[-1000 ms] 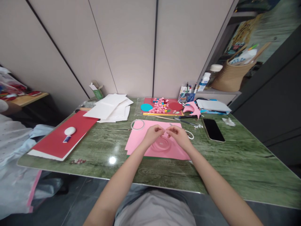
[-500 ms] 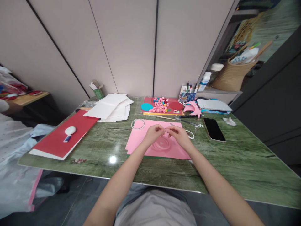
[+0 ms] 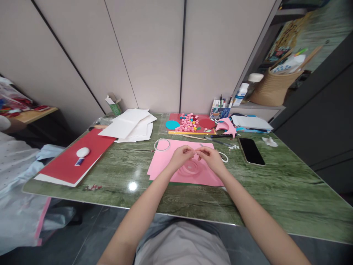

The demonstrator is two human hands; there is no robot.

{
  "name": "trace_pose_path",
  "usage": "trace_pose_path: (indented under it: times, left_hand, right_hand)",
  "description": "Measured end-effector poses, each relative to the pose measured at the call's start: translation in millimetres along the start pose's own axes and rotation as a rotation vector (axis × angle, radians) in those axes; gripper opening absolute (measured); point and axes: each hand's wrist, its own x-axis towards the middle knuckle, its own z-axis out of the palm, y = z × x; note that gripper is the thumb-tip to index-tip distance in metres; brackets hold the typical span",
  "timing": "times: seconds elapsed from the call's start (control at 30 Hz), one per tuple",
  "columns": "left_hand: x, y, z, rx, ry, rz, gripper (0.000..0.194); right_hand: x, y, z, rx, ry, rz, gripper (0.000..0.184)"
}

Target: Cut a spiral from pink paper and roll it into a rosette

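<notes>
My left hand (image 3: 180, 156) and my right hand (image 3: 211, 159) hover close together over a pink sheet (image 3: 162, 162) on the green table (image 3: 116, 165). The fingers of both are curled in a pinch, and the fingertips nearly meet above a spiral cut in the pink sheet (image 3: 191, 168). Something thin and pale seems to run between the two pinches; I cannot make out what it is. A clear tape ring (image 3: 161, 144) lies at the sheet's far left corner, and a white ring (image 3: 224, 157) lies just right of my right hand.
A red board (image 3: 63, 165) with a white oval object (image 3: 82, 151) sits at left, white sheets (image 3: 129, 127) behind. Small pink pieces (image 3: 188, 124), pens (image 3: 220, 137) and a black phone (image 3: 250, 151) lie at the back right. A woven basket (image 3: 271, 90) stands on a shelf.
Both hands stay pinched over the pink sheet, the fingertips a little closer together. The view has shifted slightly.
</notes>
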Motion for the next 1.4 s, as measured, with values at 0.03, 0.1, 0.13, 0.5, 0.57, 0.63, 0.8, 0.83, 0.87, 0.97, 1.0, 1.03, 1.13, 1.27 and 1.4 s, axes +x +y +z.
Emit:
trace_pose_path:
  times: [0.03,0.1,0.13,0.5,0.57,0.63,0.8,0.83,0.87,0.97,1.0,1.03,1.13,1.27,1.4]
  left_hand:
    - [0.1,-0.2,0.0,-0.007,0.000,-0.002,0.016]
    - [0.7,-0.7,-0.1,-0.022,0.003,-0.008,0.015]
    - [1.1,-1.1,-0.1,-0.029,0.003,-0.011,0.015]
    - [2.7,-4.7,0.3,-0.053,0.015,-0.016,0.013]
    - [3.0,-4.8,0.7,-0.066,0.014,-0.019,0.014]
    - [3.2,-4.5,0.8,-0.065,0.017,-0.022,0.015]
    - [2.7,-3.0,0.6,-0.051,0.015,-0.019,0.013]
    - [2.6,-2.8,0.5,-0.049,0.015,-0.017,0.013]
    - [2.5,-2.7,0.5,-0.046,0.013,-0.016,0.013]
    - [2.5,-2.6,0.6,-0.044,0.012,-0.012,0.013]
    - [2.5,-2.5,0.6,-0.045,0.014,-0.012,0.013]
    - [2.6,-2.4,0.6,-0.046,0.014,-0.013,0.013]
    - [2.6,-1.8,0.6,-0.051,0.012,-0.014,0.012]
    - [2.7,-2.2,0.5,-0.063,0.007,-0.016,0.012]
    - [3.1,-3.2,0.2,-0.057,0.007,-0.015,0.012]
  right_hand:
    - [0.1,-0.2,-0.1,0.002,0.004,0.002,0.020]
    - [0.3,-0.3,-0.2,-0.002,0.015,0.007,0.020]
    - [0.3,-0.2,-0.2,-0.005,0.020,0.010,0.020]
    - [-0.4,2.6,0.7,-0.014,0.024,0.004,0.017]
    - [-0.6,2.9,0.9,-0.027,0.027,0.008,0.017]
    - [-0.8,2.8,1.2,-0.037,0.031,0.012,0.017]
    - [-0.6,2.3,1.5,-0.035,0.029,0.017,0.015]
    - [-0.6,2.5,1.6,-0.033,0.027,0.016,0.015]
    - [-0.5,2.9,1.7,-0.029,0.025,0.014,0.015]
    - [-0.4,4.3,1.9,-0.026,0.019,0.008,0.013]
    - [-0.4,4.8,2.0,-0.029,0.019,0.006,0.013]
    - [-0.3,5.2,2.0,-0.033,0.019,0.006,0.013]
    - [-0.2,5.7,2.1,-0.034,0.017,0.004,0.013]
    - [0.0,5.3,2.3,-0.021,0.012,0.005,0.014]
    - [0.0,4.9,2.1,-0.027,0.011,0.000,0.015]
